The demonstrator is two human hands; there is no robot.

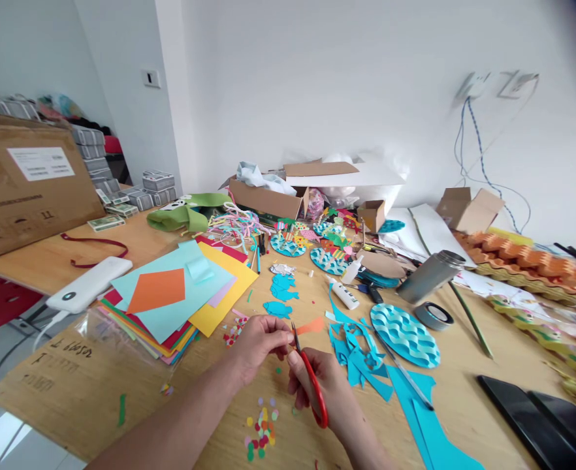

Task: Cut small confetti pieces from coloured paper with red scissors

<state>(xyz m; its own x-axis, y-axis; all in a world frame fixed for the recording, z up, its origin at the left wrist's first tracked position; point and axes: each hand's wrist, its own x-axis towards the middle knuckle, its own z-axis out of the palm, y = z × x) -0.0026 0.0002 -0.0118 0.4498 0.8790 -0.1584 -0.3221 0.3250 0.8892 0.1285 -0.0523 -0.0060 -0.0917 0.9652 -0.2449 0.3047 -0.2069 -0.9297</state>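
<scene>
My right hand is closed round the red handles of a pair of scissors, blades pointing up and away. My left hand pinches a small orange paper piece that sticks out to the right of the blades. Both hands hover just above the wooden table. Below them lies a scatter of small coloured paper dots. Blue paper offcuts lie just right of my right hand.
A stack of coloured paper sheets and a white power bank lie at left. Blue fish cut-outs, a glue bottle, a wavy blue disc, a tape roll and a metal flask lie beyond. Cardboard boxes stand at the back.
</scene>
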